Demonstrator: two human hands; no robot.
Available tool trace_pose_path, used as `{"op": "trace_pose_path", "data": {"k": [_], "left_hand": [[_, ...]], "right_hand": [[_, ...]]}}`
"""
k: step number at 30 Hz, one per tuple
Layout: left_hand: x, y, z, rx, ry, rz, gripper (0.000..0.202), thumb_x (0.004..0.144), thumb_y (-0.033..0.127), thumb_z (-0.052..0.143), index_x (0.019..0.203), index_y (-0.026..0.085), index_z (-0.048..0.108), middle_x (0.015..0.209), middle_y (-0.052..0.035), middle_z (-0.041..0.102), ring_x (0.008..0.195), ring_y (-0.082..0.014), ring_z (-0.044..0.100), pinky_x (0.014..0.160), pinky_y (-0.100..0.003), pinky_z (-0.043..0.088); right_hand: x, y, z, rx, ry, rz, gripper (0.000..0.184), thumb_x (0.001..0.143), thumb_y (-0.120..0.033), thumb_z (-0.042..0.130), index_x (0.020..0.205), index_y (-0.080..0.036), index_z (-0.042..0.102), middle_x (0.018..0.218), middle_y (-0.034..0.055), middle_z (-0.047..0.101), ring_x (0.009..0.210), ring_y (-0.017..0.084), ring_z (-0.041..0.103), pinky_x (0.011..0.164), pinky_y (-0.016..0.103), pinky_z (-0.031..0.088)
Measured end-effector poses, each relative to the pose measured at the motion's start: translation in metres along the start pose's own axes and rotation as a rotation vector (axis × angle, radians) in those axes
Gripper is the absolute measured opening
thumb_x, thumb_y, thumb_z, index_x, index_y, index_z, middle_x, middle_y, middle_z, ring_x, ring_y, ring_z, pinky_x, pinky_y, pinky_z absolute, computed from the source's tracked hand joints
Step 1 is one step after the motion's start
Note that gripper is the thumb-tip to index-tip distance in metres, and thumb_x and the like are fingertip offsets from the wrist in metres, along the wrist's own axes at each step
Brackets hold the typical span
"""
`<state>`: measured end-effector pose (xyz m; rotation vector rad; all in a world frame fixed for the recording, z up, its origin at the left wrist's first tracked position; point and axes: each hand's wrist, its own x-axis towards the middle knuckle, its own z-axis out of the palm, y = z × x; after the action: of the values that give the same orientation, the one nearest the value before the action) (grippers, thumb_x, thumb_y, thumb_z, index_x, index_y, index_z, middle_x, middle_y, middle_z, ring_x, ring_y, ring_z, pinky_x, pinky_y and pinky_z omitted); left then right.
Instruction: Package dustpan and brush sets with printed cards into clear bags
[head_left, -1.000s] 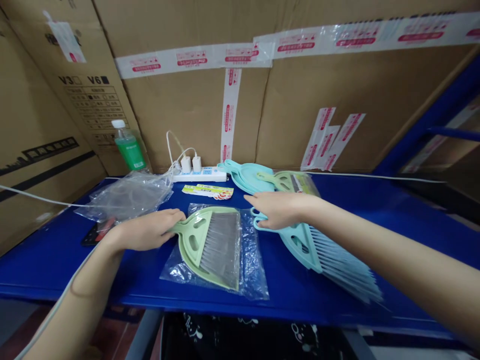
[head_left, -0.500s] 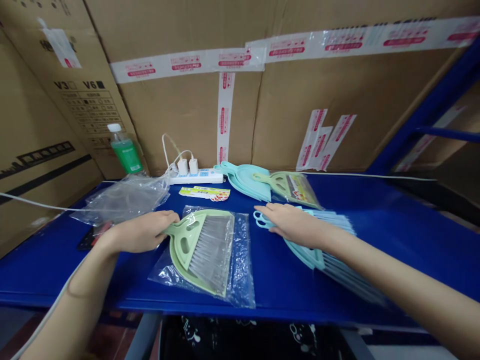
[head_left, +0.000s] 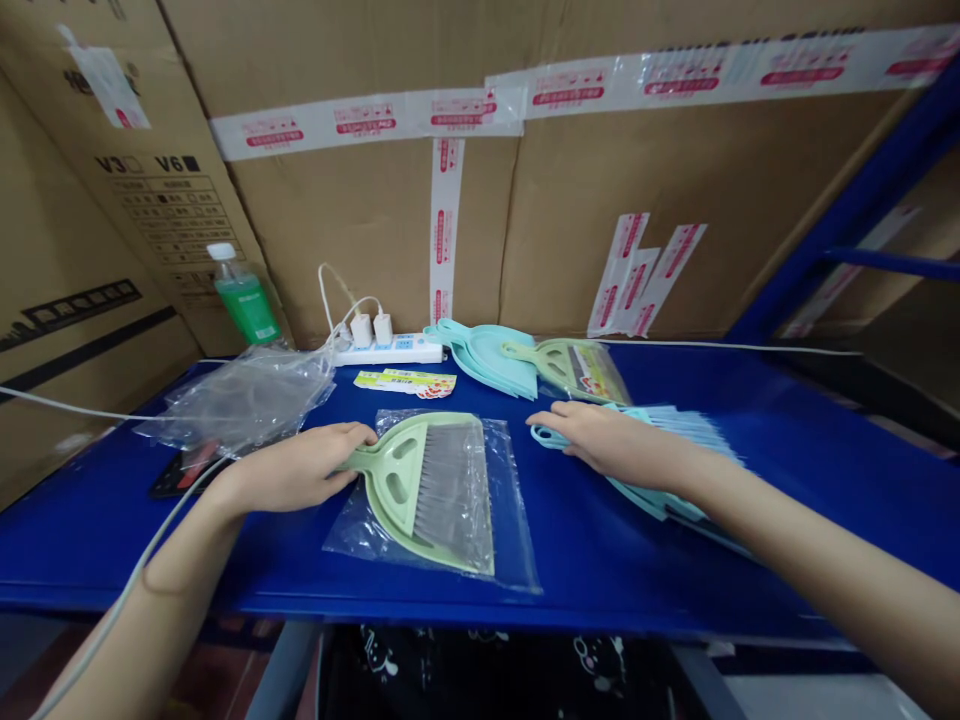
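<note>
My left hand (head_left: 311, 465) is closed round the handles of a pale green dustpan (head_left: 386, 500) with a grey-bristled brush (head_left: 454, 490) nested in it. Under and over this set lies a clear plastic bag (head_left: 514, 520); I cannot tell how much of the set is inside. To the right, my right hand (head_left: 607, 435) is closed on light blue hand brushes (head_left: 690, 430), a looped handle end showing past its fingers. My right hand and forearm hide much of these brushes.
Blue dustpans (head_left: 491, 362) and a bagged green dustpan set (head_left: 562, 368) lie at the back. Printed cards (head_left: 405, 382), a white power strip (head_left: 405, 348), a green-labelled bottle (head_left: 244, 295), loose plastic bags (head_left: 247, 395) and a dark object (head_left: 176, 475) are around. Cardboard (head_left: 360, 220) stands behind.
The blue brushes have slid right with my right hand. My left hand and the green dustpan set have shifted slightly right, with the bag beneath turning a little.
</note>
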<state>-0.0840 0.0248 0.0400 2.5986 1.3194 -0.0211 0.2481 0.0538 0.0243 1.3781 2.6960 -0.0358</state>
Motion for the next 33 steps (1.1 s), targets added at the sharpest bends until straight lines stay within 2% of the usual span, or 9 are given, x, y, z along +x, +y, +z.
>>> {"op": "trace_pose_path", "data": {"k": [4, 7, 11, 13, 16, 21, 27, 31, 33], "left_hand": [[-0.002, -0.002, 0.001, -0.017, -0.016, -0.072, 0.04, 0.082, 0.023, 0.045, 0.121, 0.014, 0.044, 0.114, -0.0107, 0.061, 0.103, -0.0217, 0.059, 0.088, -0.032, 0.045], [-0.001, -0.006, 0.003, -0.01, -0.022, -0.076, 0.065, 0.08, 0.026, 0.05, 0.14, 0.016, 0.025, 0.125, -0.013, 0.055, 0.11, -0.0246, 0.054, 0.09, -0.035, 0.044], [0.004, -0.01, 0.008, 0.037, -0.052, 0.02, 0.076, 0.085, 0.03, 0.049, 0.147, 0.029, 0.005, 0.13, -0.0106, 0.047, 0.112, -0.0252, 0.05, 0.092, -0.035, 0.041], [0.005, -0.012, 0.011, 0.067, -0.078, 0.045, 0.07, 0.089, 0.028, 0.042, 0.148, 0.032, 0.004, 0.116, -0.0073, 0.051, 0.099, -0.0211, 0.053, 0.088, -0.032, 0.042], [0.006, -0.012, 0.014, 0.109, -0.104, 0.026, 0.069, 0.09, 0.02, 0.038, 0.147, 0.033, 0.003, 0.095, -0.0026, 0.048, 0.081, -0.0159, 0.05, 0.08, -0.027, 0.042], [0.006, -0.009, 0.013, 0.085, -0.024, 0.021, 0.067, 0.092, 0.02, 0.032, 0.147, 0.033, -0.004, 0.092, -0.0017, 0.042, 0.078, -0.0153, 0.044, 0.079, -0.027, 0.04], [0.01, 0.0, 0.014, 0.037, 0.077, 0.019, 0.062, 0.095, 0.024, 0.031, 0.148, 0.031, -0.001, 0.095, -0.0027, 0.043, 0.085, -0.0178, 0.045, 0.083, -0.032, 0.041], [0.013, 0.004, 0.02, 0.019, 0.166, 0.083, 0.064, 0.091, 0.018, 0.038, 0.147, 0.029, 0.01, 0.099, -0.0044, 0.045, 0.091, -0.0193, 0.046, 0.087, -0.036, 0.043], [0.014, 0.007, 0.021, 0.04, 0.259, 0.124, 0.066, 0.087, 0.017, 0.048, 0.145, 0.028, 0.018, 0.109, -0.0076, 0.045, 0.104, -0.0229, 0.045, 0.092, -0.04, 0.043]], "right_hand": [[-0.01, 0.001, -0.007, 0.075, 0.096, -0.065, 0.052, 0.079, -0.02, 0.055, 0.131, -0.016, 0.052, 0.113, 0.0168, 0.063, 0.103, 0.033, 0.059, 0.085, 0.045, 0.05], [-0.017, -0.014, -0.018, 0.106, 0.235, -0.096, 0.042, 0.082, -0.022, 0.049, 0.122, -0.017, 0.058, 0.11, 0.0156, 0.064, 0.104, 0.032, 0.058, 0.086, 0.046, 0.048], [-0.01, -0.046, -0.023, 0.26, 0.099, -0.101, 0.028, 0.087, -0.021, 0.043, 0.105, -0.015, 0.064, 0.098, 0.0131, 0.067, 0.092, 0.028, 0.062, 0.08, 0.041, 0.049], [0.0, -0.056, -0.018, 0.408, 0.009, -0.073, 0.029, 0.089, -0.022, 0.045, 0.112, -0.014, 0.059, 0.089, 0.0098, 0.067, 0.083, 0.024, 0.063, 0.075, 0.037, 0.049], [0.014, -0.059, -0.003, 0.685, -0.026, 0.044, 0.039, 0.09, -0.02, 0.043, 0.128, -0.011, 0.045, 0.077, 0.0044, 0.063, 0.067, 0.017, 0.061, 0.066, 0.032, 0.05], [0.024, -0.053, 0.014, 1.233, -0.024, 0.201, 0.055, 0.09, -0.018, 0.043, 0.14, -0.011, 0.021, 0.069, -0.0037, 0.054, 0.05, 0.011, 0.055, 0.051, 0.026, 0.049], [0.029, -0.053, 0.02, 1.708, 0.061, 0.201, 0.048, 0.085, -0.017, 0.053, 0.13, -0.016, 0.038, 0.082, 0.0015, 0.063, 0.066, 0.012, 0.062, 0.055, 0.023, 0.051], [0.028, -0.052, 0.023, 1.783, -0.065, 0.163, 0.044, 0.083, -0.016, 0.054, 0.126, -0.019, 0.042, 0.103, 0.0074, 0.068, 0.083, 0.016, 0.067, 0.069, 0.029, 0.055], [0.028, -0.051, 0.026, 1.785, -0.047, 0.162, 0.043, 0.083, -0.016, 0.054, 0.124, -0.02, 0.043, 0.11, 0.0085, 0.067, 0.089, 0.017, 0.067, 0.075, 0.032, 0.055]]}}
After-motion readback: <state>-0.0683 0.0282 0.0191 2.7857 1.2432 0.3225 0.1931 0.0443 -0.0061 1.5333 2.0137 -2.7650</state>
